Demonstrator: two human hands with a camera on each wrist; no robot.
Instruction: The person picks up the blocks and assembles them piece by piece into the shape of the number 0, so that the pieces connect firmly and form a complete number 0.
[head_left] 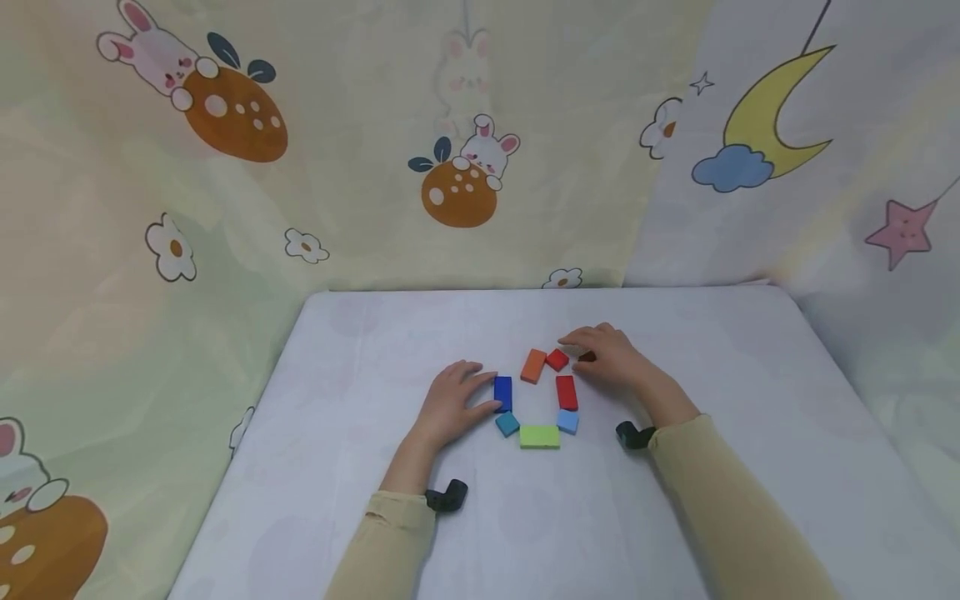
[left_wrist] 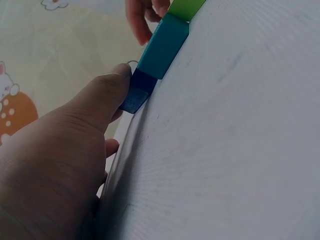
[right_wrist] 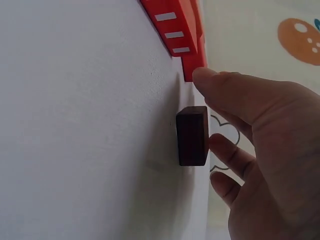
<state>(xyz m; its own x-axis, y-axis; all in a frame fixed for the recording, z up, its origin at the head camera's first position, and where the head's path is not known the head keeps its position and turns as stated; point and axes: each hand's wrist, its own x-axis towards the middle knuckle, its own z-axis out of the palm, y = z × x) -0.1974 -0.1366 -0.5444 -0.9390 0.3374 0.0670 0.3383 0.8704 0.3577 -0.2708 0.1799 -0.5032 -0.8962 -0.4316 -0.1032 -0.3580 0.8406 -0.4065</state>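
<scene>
On the white table, my left hand (head_left: 450, 402) pinches a dark blue block (head_left: 503, 393) between thumb and index finger. In the left wrist view the thumb lies against one end of the blue block (left_wrist: 137, 92), beside a teal block (left_wrist: 164, 46). My right hand (head_left: 611, 358) is beside a small red block (head_left: 557, 359), fingers loosely bent, thumb and index fingertips apart. A dark brown block (right_wrist: 192, 136) stands by the right fingers in the right wrist view. The head view shows it partly hidden under that hand.
Blocks form a rough ring: an orange block (head_left: 533, 366), a longer red block (head_left: 567, 392), a light blue block (head_left: 567, 422), a lime green block (head_left: 540, 437) and the teal block (head_left: 507, 424). A patterned cloth (head_left: 360, 150) hangs behind the table (head_left: 337, 350).
</scene>
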